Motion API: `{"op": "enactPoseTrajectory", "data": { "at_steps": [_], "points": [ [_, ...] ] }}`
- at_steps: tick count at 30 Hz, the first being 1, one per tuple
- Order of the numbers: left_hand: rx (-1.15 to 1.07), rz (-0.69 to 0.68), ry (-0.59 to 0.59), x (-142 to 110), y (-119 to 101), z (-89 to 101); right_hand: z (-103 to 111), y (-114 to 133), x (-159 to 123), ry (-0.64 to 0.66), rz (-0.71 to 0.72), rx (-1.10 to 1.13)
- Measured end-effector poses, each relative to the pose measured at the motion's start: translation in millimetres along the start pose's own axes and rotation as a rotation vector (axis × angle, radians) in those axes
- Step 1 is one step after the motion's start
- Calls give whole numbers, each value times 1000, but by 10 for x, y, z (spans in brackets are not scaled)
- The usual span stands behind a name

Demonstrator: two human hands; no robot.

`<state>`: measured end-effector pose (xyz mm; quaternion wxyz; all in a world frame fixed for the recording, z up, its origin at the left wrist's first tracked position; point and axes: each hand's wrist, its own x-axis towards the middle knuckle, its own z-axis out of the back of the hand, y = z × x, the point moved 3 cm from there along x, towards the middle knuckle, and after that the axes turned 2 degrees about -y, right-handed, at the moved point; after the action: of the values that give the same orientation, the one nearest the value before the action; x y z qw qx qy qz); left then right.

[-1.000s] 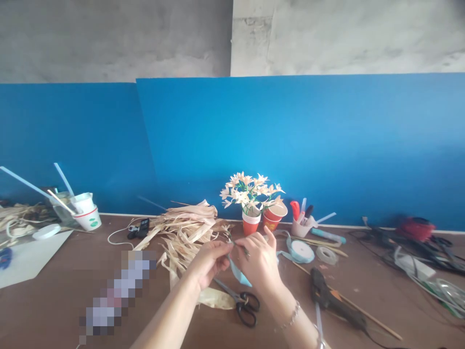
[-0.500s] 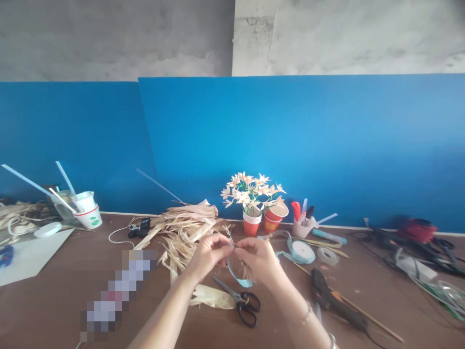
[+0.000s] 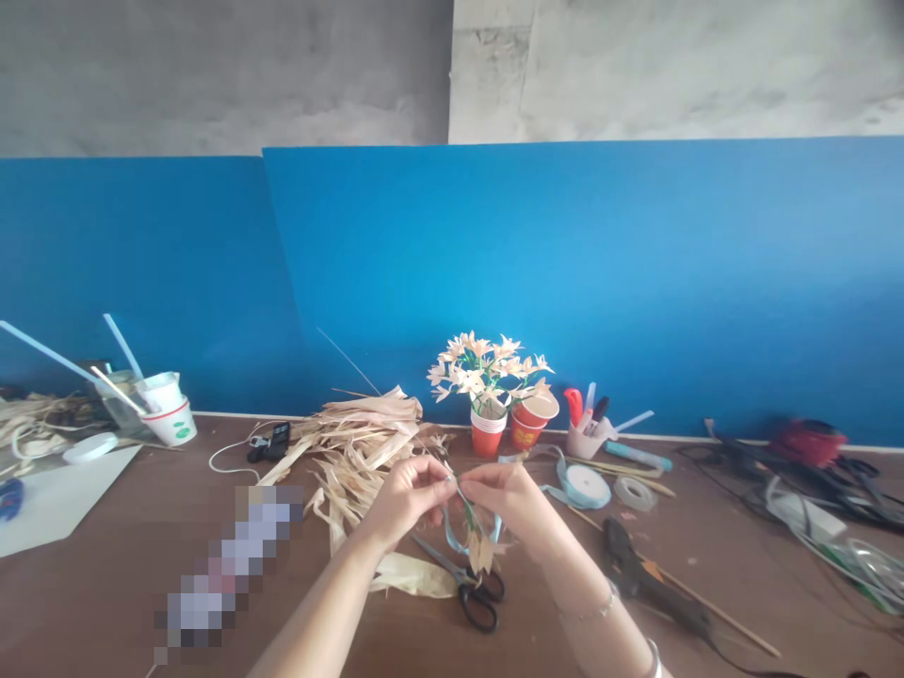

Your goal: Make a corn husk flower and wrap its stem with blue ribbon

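Note:
My left hand (image 3: 416, 494) and my right hand (image 3: 507, 499) meet over the table, both closed in fingertip pinches on the thin stem of a pale husk flower (image 3: 481, 554). The flower hangs head down below my right fingers, and part of its stem looks green. Light blue ribbon (image 3: 453, 539) loops down beneath the fingertips; which fingers pinch it is hard to make out. A thin straight wire (image 3: 347, 360) slants up and left beyond my left hand. Black-handled scissors (image 3: 480, 598) lie open under the hands, beside a flat strip of husk (image 3: 413, 576).
Behind the hands is a heap of dry corn husks (image 3: 371, 424). Husk flowers (image 3: 470, 367) stand in red paper cups (image 3: 487, 438). To the right are a ribbon roll (image 3: 588, 485), clear tape (image 3: 636, 493), a pen cup (image 3: 585, 441), a glue gun (image 3: 646, 584) and cables (image 3: 749, 480).
The flower head now shows below my right fingers, over the scissors. The thin wire has swung to the right and steeper. The ribbon loop has shifted; both hands stay pinched together.

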<state>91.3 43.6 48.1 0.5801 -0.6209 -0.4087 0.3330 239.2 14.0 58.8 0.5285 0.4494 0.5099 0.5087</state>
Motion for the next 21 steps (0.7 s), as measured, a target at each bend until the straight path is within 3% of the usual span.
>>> {"op": "enactPoseTrajectory", "data": {
  "at_steps": [6, 14, 18, 21],
  "points": [
    [-58, 34, -55, 15, 7, -12, -13, 18, -20, -19, 74, -97],
    [-136, 32, 3, 30, 73, -16, -13, 11, -33, 93, 28, -62],
    [-168, 52, -48, 31, 74, -28, -38, 52, -51, -5, 89, -263],
    [-174, 61, -119, 28, 73, -52, -78, 122, -97, -235, 325, -561]
  ]
}}
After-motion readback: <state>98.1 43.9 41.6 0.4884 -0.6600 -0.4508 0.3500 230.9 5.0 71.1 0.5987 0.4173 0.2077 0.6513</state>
